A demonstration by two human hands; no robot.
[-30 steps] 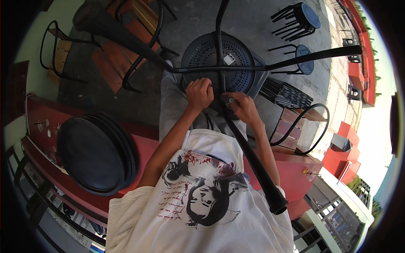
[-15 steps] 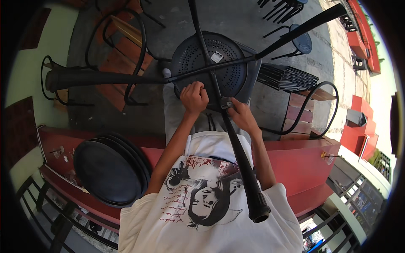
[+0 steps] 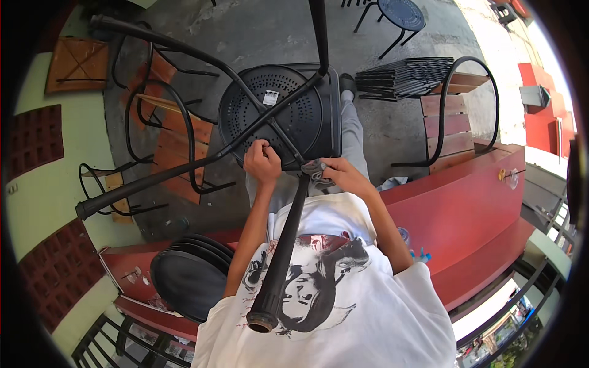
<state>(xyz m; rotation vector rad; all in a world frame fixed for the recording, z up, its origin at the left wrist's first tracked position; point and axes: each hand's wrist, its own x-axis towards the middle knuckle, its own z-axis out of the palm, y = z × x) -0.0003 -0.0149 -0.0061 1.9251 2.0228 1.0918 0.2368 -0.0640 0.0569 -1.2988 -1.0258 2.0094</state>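
Observation:
An upturned black stool, with a round perforated seat [image 3: 233, 107] and crossed tubular legs [image 3: 282, 251], lies on a dark square surface [image 3: 332, 110] between my legs; one leg reaches back over my shirt. My left hand [image 3: 262, 164] has curled fingers on the seat's near edge. Pinched in my right hand [image 3: 346, 178] is a crumpled grey cloth [image 3: 314, 168], pressed around a leg just below the crossing. A small white label [image 3: 270, 97] is on the seat.
Round black tops [image 3: 169, 285] are stacked on the red ledge [image 3: 448, 233] behind me at left. Wood-slat chairs [image 3: 178, 153] stand left, another [image 3: 446, 126] right. Folded black metal pieces [image 3: 405, 76] lie at right; a blue-topped stool [image 3: 402, 13] stands beyond.
The stool has turned on its base, its legs swinging round and the near one moving left across my shirt. My hands moved slightly down with it, and the view has shifted.

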